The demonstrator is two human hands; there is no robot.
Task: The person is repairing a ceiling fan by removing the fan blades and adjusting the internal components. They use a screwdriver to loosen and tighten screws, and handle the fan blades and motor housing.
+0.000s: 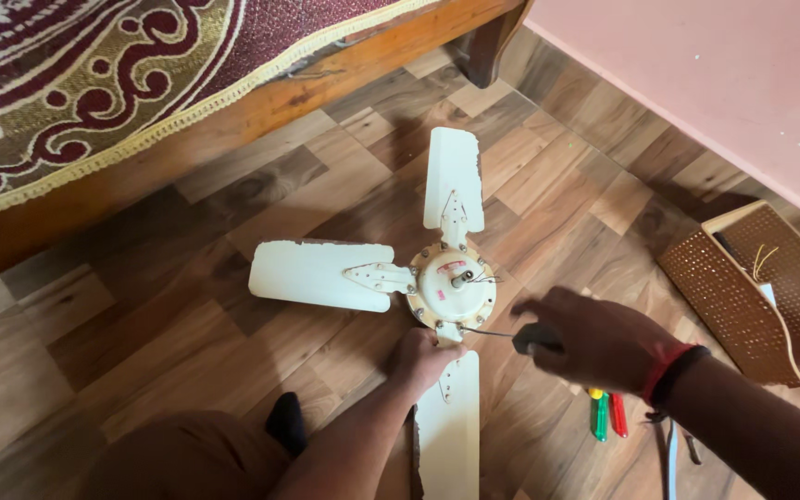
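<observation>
Wood-patterned floor (pixel 141 315) under me — my left hand (pixel 421 356) clamps the ceiling fan (pixel 446 282) hub's near edge; my right hand (pixel 594 338), fisted round a screwdriver (pixel 502 334), points its shaft leftward at that hub — the nearer hand is my left.

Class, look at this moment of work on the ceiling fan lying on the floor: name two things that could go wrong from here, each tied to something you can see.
1. The screwdriver in the right hand points toward the left hand gripping the fan hub; a slip could jab those fingers.
2. Loose green and red tools lie on the floor under the right wrist; they could roll or get knelt on.
</observation>
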